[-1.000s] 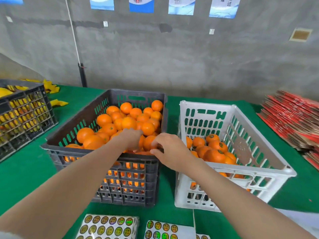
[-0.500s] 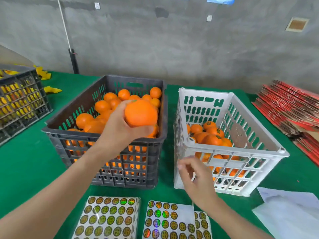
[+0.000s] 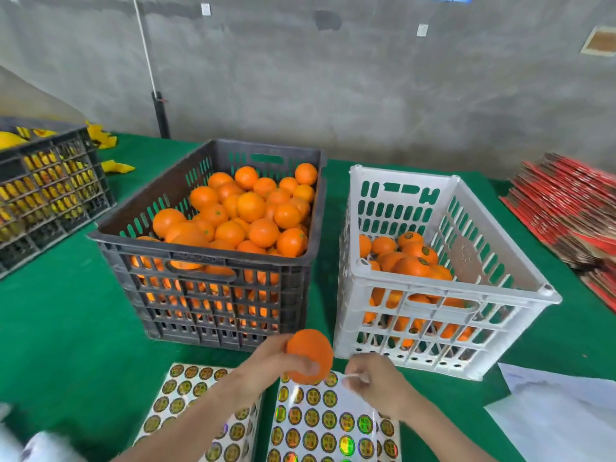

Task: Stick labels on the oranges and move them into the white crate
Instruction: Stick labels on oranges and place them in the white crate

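Observation:
My left hand grips one orange low over the label sheets, in front of the two crates. Beside it, my right hand has its fingertips pinched at the top edge of the right sheet; whether a label is between them is too blurred to tell. The dark grey crate holds several unlabelled oranges. To its right the white crate holds several oranges with round labels.
A second label sheet lies to the left on the green table cover. A black crate of yellow items stands far left. Red flat cartons are stacked at the right, white paper near right.
My left hand lifted an orange out of the grey crate and brought it down over the label sheets. My right hand dropped from the crate to the sheet's edge. The view tilted down.

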A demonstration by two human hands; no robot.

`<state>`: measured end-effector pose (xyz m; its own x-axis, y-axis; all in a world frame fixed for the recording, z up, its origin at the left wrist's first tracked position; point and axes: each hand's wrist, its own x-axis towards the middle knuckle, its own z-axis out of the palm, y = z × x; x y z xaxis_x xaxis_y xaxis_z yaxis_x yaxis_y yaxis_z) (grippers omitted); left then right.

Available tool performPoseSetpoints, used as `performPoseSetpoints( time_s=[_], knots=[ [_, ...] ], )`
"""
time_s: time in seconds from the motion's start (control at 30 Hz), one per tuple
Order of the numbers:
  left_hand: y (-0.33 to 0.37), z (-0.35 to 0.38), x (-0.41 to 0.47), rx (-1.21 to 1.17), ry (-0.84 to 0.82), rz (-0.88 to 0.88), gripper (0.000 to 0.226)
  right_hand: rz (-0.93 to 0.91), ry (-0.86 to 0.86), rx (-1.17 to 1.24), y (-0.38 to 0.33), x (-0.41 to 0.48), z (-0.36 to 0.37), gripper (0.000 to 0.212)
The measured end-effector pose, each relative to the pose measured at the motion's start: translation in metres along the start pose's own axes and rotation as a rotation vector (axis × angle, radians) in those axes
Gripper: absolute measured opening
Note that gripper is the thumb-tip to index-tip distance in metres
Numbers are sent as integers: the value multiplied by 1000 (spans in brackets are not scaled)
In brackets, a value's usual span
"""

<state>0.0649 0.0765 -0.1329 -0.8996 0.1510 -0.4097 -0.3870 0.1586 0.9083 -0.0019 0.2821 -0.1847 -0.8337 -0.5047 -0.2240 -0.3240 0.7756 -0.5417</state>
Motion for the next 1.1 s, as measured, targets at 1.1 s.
performPoseSetpoints(
  time_s=[1.1],
  knots=[
    [-7, 5, 48, -478, -243, -258, 105, -136, 597, 179, -33, -29, 42, 16]
  ],
)
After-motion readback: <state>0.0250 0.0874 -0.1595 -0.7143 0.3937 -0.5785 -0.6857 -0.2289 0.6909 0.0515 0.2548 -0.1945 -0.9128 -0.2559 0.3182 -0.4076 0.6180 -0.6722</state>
